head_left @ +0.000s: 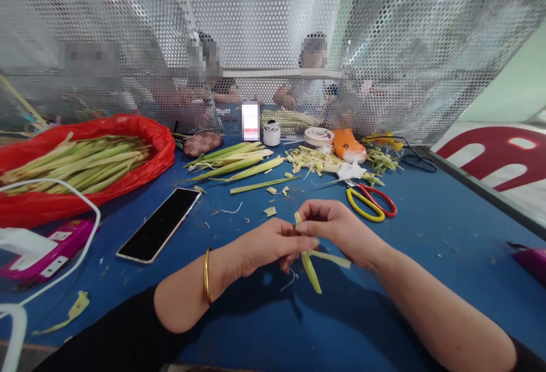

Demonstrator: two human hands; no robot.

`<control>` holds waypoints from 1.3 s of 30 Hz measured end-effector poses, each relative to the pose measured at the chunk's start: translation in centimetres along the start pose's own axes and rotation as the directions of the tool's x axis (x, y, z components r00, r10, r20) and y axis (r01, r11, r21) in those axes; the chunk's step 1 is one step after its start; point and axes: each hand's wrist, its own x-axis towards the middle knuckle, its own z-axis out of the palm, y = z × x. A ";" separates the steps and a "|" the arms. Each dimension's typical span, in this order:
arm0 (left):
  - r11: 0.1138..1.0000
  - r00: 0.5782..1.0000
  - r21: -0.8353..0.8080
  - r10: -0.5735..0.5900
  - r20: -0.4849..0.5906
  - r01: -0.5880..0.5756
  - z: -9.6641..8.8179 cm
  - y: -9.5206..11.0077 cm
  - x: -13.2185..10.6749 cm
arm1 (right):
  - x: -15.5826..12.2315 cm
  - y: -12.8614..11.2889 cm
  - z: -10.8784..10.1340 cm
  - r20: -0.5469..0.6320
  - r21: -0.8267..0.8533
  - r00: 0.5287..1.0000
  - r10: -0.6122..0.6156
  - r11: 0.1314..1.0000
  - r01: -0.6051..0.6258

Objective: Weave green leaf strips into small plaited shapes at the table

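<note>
My left hand (284,243), with a gold bangle on its wrist, and my right hand (326,223) meet over the blue table (251,309). Both are closed on one pale green leaf strip (312,274). Its short tip sticks up between the fingers, and its lower end hangs below them. A thinner pale strand juts out to the right under my right hand. Fingers hide the middle of the strip. Beyond my hands lie a loose bunch of green leaves (239,161) and one separate long strip (264,184). Scissors (371,202) with yellow and red handles rest beyond my right hand.
At left are a red plastic bag (160,144) of long strips, a black-screened phone (160,225) and a magenta power strip (55,252) with a white cable. Pale scraps (313,160), a white jar (272,134) and an orange packet (347,145) stand along a perforated screen (264,13). People sit behind it.
</note>
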 end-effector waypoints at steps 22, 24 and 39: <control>0.995 0.998 0.096 0.008 -0.067 -0.002 1.1 -0.1 -0.3 | 0.4 1.2 1.6 -0.349 0.098 0.935 -0.066 0.990 0.106; 1.000 0.996 -0.020 0.020 -0.090 -0.022 1.1 -0.2 -0.1 | 0.6 1.1 1.1 -0.345 0.096 0.936 -0.073 0.989 0.112; 0.953 0.923 -0.244 0.077 -0.377 -0.179 -0.9 0.0 0.5 | 0.2 1.3 0.5 -0.293 -0.422 0.916 -0.275 0.897 0.134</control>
